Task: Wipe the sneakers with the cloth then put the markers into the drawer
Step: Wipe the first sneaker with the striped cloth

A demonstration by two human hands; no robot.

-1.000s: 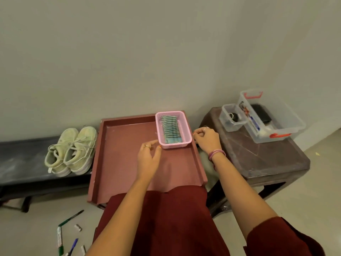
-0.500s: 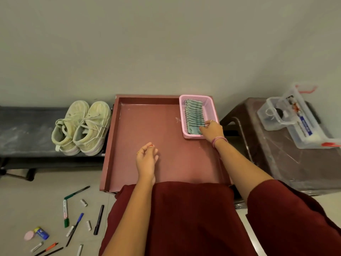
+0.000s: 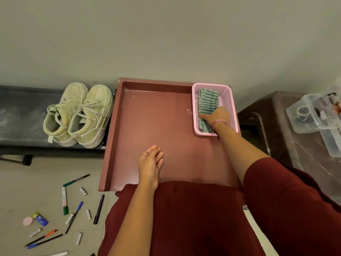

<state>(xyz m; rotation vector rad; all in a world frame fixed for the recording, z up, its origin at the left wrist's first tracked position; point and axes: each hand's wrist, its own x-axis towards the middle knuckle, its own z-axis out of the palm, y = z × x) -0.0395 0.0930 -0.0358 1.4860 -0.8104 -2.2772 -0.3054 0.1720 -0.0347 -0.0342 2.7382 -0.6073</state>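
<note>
Over in the pink basket (image 3: pixel 229 100) on the open drawer (image 3: pixel 147 126), the right hand (image 3: pixel 215 117) presses curled fingers onto the striped cloth (image 3: pixel 207 102), while the left hand (image 3: pixel 150 163) hovers loosely open.

A pink plastic mesh basket (image 3: pixel 232 108) sits in the far right corner of the scene's middle, and right of it stands a dark brown plastic stool (image 3: pixel 287 145) carrying two clear plastic storage boxes (image 3: pixel 311 117) with small items inside that are too blurred to identify. On the far left a dark grey low bench (image 3: pixel 22 119) runs along the plain pale wall (image 3: pixel 166 34). On the grey floor (image 3: pixel 22 183) at near left lie several small silver batteries (image 3: pixel 83 191), a round pink eraser-like disc (image 3: pixel 28 221) and, touching it, a short blue and yellow tube (image 3: pixel 41 218).
</note>
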